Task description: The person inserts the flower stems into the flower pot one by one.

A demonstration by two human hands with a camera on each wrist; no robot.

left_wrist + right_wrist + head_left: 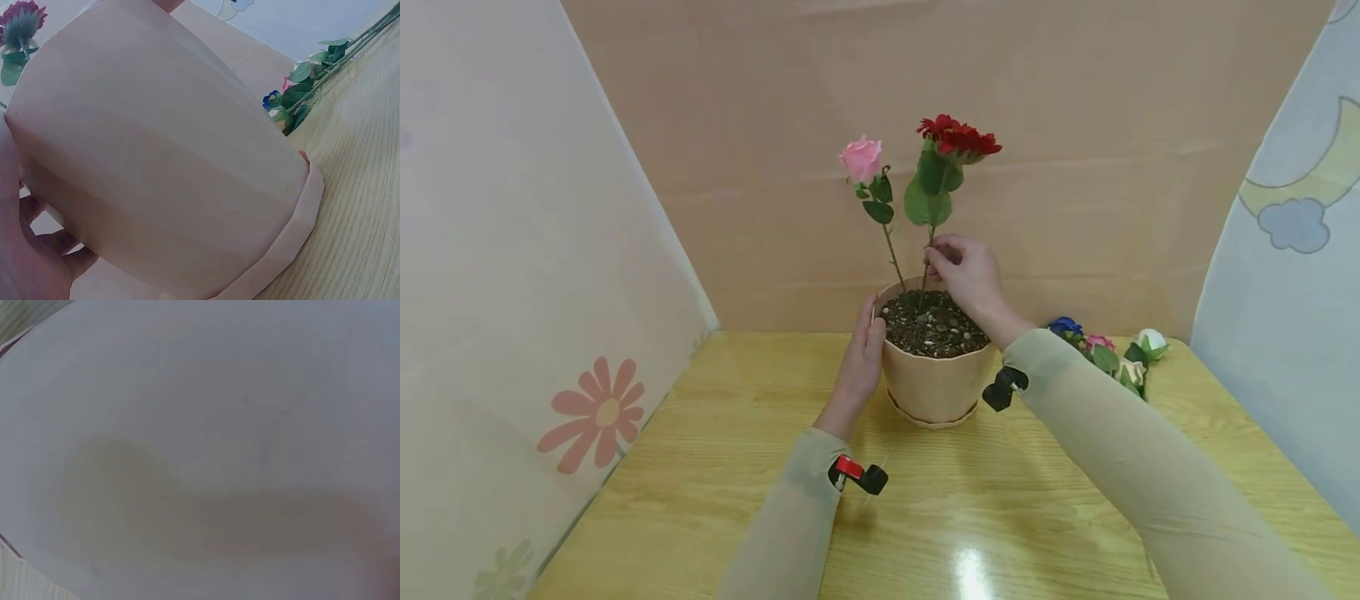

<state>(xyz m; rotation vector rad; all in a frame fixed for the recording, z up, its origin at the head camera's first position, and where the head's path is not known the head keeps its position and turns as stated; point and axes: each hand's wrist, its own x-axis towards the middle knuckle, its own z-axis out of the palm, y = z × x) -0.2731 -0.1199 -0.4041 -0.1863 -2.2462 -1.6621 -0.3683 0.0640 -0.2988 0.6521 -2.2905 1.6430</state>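
A beige flowerpot (pixel 936 387) of dark soil (pixel 928 325) with pebbles stands on its saucer. My left hand (pixel 860 358) rests along the pot's left side, fingers extended and thumb near the rim; in the left wrist view its fingers touch the wall. Above the soil, my right hand (pixel 970 271) pinches the stem of a red artificial flower (pixel 962 140) between thumb and forefinger. This stem stands in the soil, its exact entry hard to see. To its left a pink rose (pixel 862 160) also stands in the pot. The pot's wall (pixel 219 412), blurred, fills the right wrist view.
Several artificial flowers lie on the wooden table (pixel 752 467) at the right, among them a blue one (pixel 1064 326) and a white rose (pixel 1152 342). A beige backdrop (pixel 760 208) rises behind the pot, and patterned panels flank the table.
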